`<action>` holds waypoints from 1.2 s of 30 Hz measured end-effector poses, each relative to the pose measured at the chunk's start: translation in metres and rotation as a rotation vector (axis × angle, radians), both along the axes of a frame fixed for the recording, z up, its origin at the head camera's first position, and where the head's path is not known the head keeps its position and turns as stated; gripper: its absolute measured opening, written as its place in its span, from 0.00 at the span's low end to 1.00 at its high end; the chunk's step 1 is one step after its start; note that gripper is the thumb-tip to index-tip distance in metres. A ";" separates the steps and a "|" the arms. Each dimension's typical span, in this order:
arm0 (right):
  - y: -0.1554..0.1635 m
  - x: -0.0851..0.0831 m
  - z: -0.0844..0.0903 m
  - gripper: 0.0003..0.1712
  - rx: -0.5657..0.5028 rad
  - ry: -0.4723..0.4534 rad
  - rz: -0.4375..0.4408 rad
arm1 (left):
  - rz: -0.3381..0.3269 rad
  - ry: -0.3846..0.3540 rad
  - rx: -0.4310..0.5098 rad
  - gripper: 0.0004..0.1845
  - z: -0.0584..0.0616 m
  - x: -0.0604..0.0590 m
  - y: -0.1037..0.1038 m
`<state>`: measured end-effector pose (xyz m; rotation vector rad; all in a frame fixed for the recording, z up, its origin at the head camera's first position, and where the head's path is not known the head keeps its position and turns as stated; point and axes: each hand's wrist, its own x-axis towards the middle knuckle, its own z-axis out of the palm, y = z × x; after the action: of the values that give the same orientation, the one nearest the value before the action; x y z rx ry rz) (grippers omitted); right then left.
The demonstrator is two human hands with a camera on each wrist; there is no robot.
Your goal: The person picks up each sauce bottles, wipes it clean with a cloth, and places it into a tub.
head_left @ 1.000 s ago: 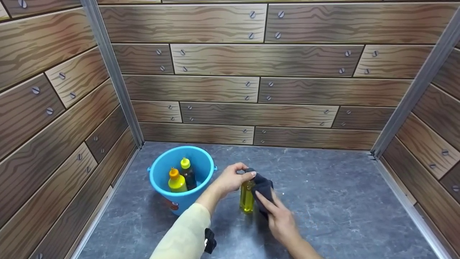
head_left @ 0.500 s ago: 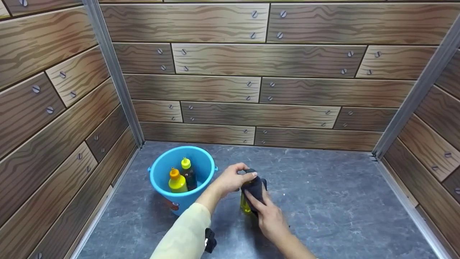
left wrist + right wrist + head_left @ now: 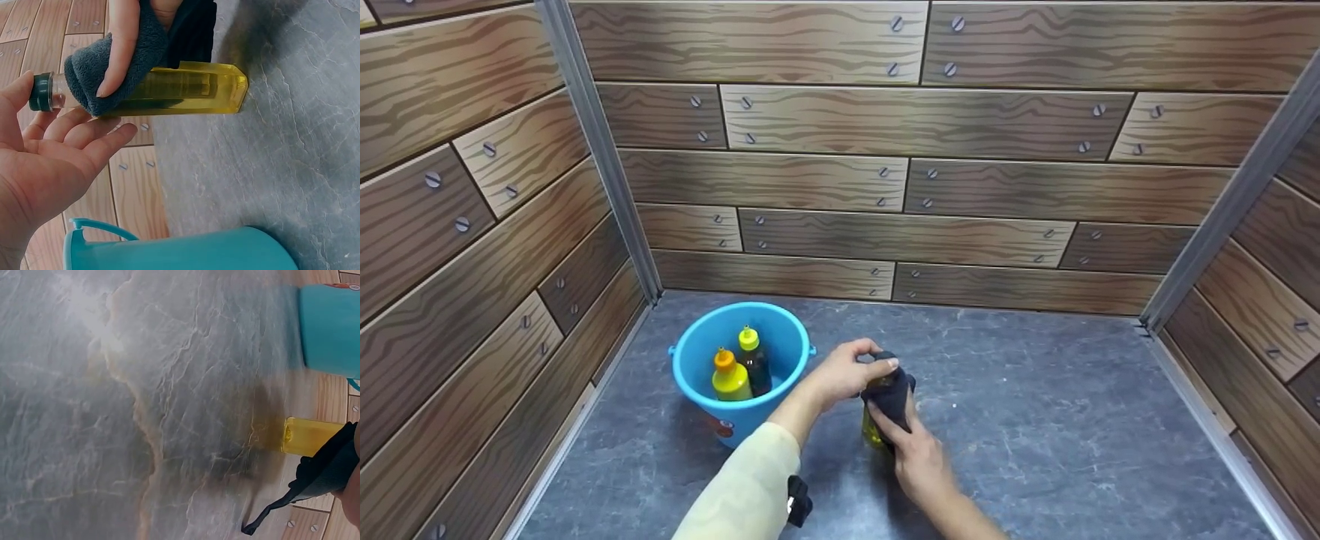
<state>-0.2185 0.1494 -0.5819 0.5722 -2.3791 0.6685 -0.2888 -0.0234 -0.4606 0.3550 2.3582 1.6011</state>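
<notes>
The right hand (image 3: 919, 459) grips a dark cloth (image 3: 891, 394) wrapped round the upper part of a bottle (image 3: 872, 433) of yellow liquid, thumb pressed over the cloth. The left hand (image 3: 840, 373) steadies the bottle's neck just below its dark cap (image 3: 40, 91) with loosely curled fingers, a light hold at most. The bottle stands upright on the grey surface (image 3: 1035, 420), towards its left side, beside a blue bucket (image 3: 701, 390) near the back left corner holding two more bottles (image 3: 741, 367). Judging from this, the narrow base could slide or tip if the cloth is pushed sideways hard; the left hand's loose hold might not stop it knocking the bucket.
</notes>
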 end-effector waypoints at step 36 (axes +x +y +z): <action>0.021 0.006 -0.019 0.35 0.290 -0.389 0.100 | -0.001 0.028 -0.025 0.14 0.001 0.000 -0.001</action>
<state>-0.2127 0.1709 -0.6008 0.7431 -2.8558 0.5153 -0.2890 -0.0247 -0.4595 0.3759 2.3964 1.5746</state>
